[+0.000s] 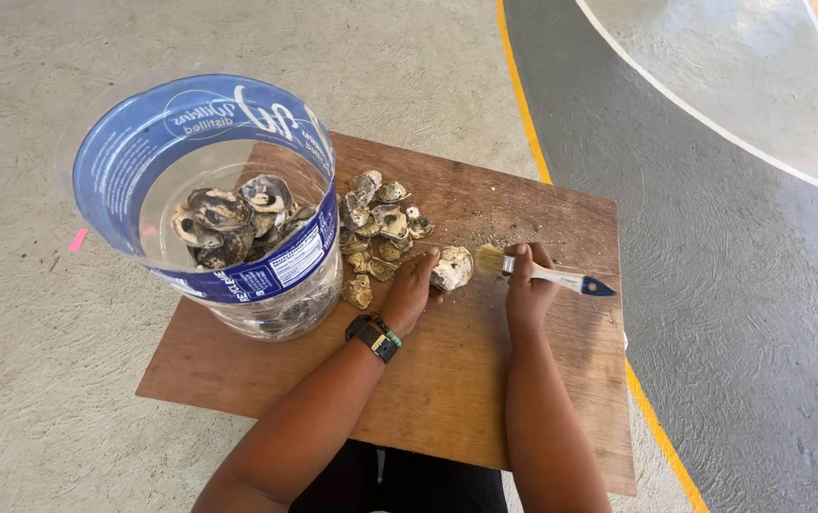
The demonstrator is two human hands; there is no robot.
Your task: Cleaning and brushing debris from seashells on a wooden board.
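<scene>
My left hand [412, 288] grips a rough, pale oyster shell [453, 267] and holds it down on a brown wooden board [447, 380]. A dark watch sits on that wrist. My right hand [527, 285] holds a small paintbrush [546, 275] with a white and blue handle. Its pale bristles point left and touch the shell's right side. A loose pile of several more shells [377, 228] lies on the board just beyond my left hand.
A clear cut-open plastic jug [238, 275] with a blue label stands on the board's left part, with several shells in it. The board lies on a concrete floor [38, 332]. A yellow line [523, 95] and grey painted court surface run along the right.
</scene>
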